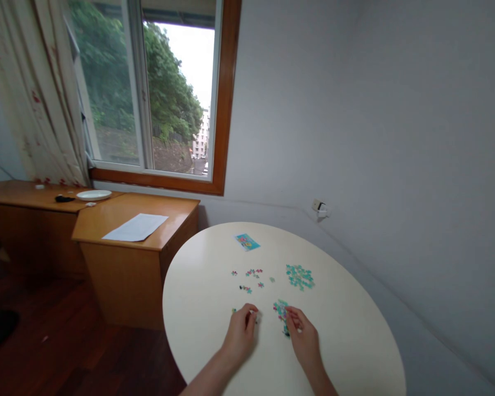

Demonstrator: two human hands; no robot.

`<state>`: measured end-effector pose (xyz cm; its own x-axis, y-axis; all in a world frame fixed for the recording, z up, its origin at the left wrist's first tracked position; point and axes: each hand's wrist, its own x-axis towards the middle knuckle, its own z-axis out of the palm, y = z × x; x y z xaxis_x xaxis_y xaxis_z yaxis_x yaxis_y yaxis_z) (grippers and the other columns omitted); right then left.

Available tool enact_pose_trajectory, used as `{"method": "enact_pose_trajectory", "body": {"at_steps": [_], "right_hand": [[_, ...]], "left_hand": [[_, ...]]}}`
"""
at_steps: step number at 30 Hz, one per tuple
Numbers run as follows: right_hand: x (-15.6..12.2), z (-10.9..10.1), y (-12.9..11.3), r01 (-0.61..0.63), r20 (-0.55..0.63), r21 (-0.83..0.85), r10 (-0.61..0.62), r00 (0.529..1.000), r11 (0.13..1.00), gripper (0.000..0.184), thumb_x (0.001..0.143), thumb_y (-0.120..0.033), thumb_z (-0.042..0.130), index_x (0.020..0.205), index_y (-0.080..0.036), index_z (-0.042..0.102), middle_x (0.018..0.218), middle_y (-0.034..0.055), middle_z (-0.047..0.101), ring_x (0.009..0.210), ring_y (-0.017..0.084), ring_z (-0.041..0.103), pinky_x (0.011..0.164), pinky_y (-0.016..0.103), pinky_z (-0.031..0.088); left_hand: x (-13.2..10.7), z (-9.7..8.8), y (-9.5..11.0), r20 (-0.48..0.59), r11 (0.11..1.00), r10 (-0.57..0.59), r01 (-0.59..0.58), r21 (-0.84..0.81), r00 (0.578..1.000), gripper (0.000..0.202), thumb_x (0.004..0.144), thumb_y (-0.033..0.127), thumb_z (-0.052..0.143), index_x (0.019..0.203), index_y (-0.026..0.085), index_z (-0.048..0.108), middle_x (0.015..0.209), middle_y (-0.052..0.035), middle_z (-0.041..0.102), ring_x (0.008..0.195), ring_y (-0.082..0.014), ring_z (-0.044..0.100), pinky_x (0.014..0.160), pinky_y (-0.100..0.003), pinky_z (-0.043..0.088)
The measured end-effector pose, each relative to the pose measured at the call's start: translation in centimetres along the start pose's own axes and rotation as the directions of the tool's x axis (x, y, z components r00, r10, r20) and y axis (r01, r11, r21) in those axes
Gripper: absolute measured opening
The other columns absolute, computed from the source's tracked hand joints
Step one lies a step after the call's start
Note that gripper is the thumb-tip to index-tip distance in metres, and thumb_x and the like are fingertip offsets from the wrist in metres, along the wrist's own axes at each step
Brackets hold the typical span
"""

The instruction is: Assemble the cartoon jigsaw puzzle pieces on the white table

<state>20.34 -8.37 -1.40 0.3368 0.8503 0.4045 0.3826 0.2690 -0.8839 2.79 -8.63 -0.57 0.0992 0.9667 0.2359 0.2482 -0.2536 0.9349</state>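
Over the near part of the white table, my left hand (242, 331) has thumb and fingers pinched together. A small pale puzzle piece (258, 317) shows at its fingertips. To the right, my right hand (304, 334) pinches at the edge of a colourful cluster of puzzle pieces (280, 309); its fingertips partly cover the cluster. Whatever lies between those right fingers is too small to make out. A further puzzle piece (233, 311) peeks out just beyond my left hand. Several loose pieces (253, 273) lie scattered farther off.
The round white table (202, 264) carries a pile of green puzzle pieces (300, 277) at right and a small blue picture card (247, 242) at the back. A wooden desk (181, 209) on the left holds a paper sheet (136, 227) and a white plate (94, 194). A wall socket (315, 205) is behind.
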Motion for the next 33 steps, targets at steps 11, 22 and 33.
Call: {"method": "enact_pose_trajectory", "body": {"at_steps": [11,22,33], "right_hand": [[0.0,-0.1,0.0,-0.036,0.012,0.022,0.036,0.999,0.999,0.041,0.065,-0.056,0.06,0.076,-0.016,0.066,0.067,0.009,0.069,0.056,0.019,0.063,0.052,0.029,0.053],[0.1,-0.4,0.9,-0.104,0.018,-0.054,0.105,0.994,0.993,0.045,0.066,-0.056,0.058,0.081,-0.015,0.065,0.074,0.0102,0.07,0.063,0.02,0.066,0.058,0.028,0.054],[0.2,-0.5,1.9,-0.094,-0.036,-0.125,0.09,0.995,0.988,0.043,0.065,-0.056,0.058,0.079,-0.017,0.066,0.076,0.0096,0.071,0.064,0.021,0.067,0.059,0.027,0.055]], "left_hand": [[-0.1,0.0,0.2,-0.007,1.0,-0.006,0.006,0.003,1.0,0.023,0.083,0.028,0.04,0.082,0.016,0.06,0.065,-0.0024,0.057,0.061,-0.0143,0.048,0.06,-0.024,0.035],[-0.7,0.5,0.5,0.077,1.0,0.013,-0.013,0.006,0.997,0.028,0.086,0.026,0.036,0.087,0.014,0.061,0.077,-0.008,0.064,0.073,-0.0175,0.055,0.069,-0.028,0.041],[-1.3,1.7,-1.6,0.198,0.998,0.052,-0.055,0.012,0.979,0.029,0.087,0.028,0.04,0.095,0.016,0.065,0.088,-0.0103,0.065,0.081,-0.0196,0.056,0.076,-0.03,0.042]]}}
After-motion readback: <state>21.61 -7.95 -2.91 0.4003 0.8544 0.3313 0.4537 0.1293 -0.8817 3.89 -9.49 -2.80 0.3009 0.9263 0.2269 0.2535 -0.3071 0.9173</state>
